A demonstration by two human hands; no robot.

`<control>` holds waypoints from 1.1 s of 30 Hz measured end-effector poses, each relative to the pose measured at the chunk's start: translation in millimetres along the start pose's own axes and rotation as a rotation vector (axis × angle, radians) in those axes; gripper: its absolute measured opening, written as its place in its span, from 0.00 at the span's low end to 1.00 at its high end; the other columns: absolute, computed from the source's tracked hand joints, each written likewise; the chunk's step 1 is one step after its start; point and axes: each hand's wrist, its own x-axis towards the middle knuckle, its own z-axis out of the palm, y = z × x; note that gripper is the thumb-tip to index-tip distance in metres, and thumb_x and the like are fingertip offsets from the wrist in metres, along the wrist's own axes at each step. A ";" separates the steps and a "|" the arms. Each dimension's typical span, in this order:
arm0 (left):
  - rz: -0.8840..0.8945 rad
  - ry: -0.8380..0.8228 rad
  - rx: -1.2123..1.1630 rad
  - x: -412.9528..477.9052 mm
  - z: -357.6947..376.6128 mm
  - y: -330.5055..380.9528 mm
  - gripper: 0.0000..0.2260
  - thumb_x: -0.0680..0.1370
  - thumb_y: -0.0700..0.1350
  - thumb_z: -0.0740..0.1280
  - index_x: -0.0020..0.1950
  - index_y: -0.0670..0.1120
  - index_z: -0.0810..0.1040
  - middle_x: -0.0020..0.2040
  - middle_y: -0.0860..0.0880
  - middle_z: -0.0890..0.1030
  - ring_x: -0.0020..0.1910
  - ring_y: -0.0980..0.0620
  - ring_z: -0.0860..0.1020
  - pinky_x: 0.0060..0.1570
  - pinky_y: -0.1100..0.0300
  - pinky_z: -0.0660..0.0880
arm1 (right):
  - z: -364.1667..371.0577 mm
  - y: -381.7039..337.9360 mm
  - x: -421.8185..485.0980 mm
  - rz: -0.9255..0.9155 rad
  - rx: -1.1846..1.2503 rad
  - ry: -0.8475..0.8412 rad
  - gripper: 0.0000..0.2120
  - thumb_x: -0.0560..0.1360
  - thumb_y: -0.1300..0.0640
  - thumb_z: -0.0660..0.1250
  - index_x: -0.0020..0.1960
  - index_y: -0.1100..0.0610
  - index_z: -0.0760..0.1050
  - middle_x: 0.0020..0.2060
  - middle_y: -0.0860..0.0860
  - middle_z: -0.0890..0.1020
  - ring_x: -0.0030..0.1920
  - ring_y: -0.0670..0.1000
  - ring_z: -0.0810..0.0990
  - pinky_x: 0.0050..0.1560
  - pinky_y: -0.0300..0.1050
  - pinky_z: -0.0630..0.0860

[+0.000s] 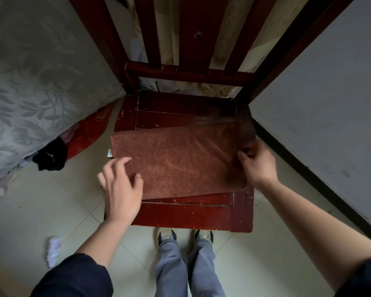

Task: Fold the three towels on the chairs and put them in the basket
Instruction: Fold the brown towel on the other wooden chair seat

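Observation:
A rust-brown towel (176, 159) lies across the seat of a dark red wooden chair (191, 215), its left edge hanging slightly past the seat. My right hand (258, 162) pinches the towel's right end, which is lifted and motion-blurred. My left hand (121, 185) hovers with spread fingers over the towel's near left corner, fingertips at or just above the cloth. No basket or other towels are in view.
A grey leaf-patterned bedcover (30, 82) hangs at the left, with red and black clothes (73, 144) on the floor under it. A white wall (330, 116) with a dark skirting runs close on the right. A small white packet (54, 250) lies on the tiled floor.

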 end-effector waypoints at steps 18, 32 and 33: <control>0.157 -0.404 0.418 11.6 22.0 -8.1 0.48 0.69 0.76 0.47 0.74 0.49 0.25 0.74 0.40 0.25 0.74 0.45 0.28 0.74 0.51 0.34 | 3.5 -13.1 36.0 0.043 0.121 0.001 0.16 0.74 0.46 0.69 0.53 0.56 0.72 0.41 0.46 0.76 0.43 0.51 0.75 0.36 0.42 0.69; -0.275 -0.136 0.060 -8.4 1.3 -16.4 0.40 0.74 0.61 0.67 0.78 0.47 0.52 0.72 0.40 0.60 0.69 0.40 0.61 0.66 0.44 0.64 | -5.1 -3.9 -14.0 0.425 0.457 -0.440 0.22 0.64 0.59 0.75 0.57 0.57 0.76 0.49 0.56 0.84 0.47 0.54 0.84 0.40 0.45 0.79; -0.348 -0.130 -0.061 -7.1 0.1 -18.7 0.40 0.73 0.59 0.70 0.77 0.46 0.55 0.69 0.40 0.64 0.68 0.40 0.64 0.65 0.46 0.66 | -4.1 -9.5 -16.2 0.411 0.495 -0.435 0.23 0.63 0.59 0.75 0.57 0.57 0.76 0.49 0.57 0.84 0.46 0.55 0.84 0.40 0.47 0.81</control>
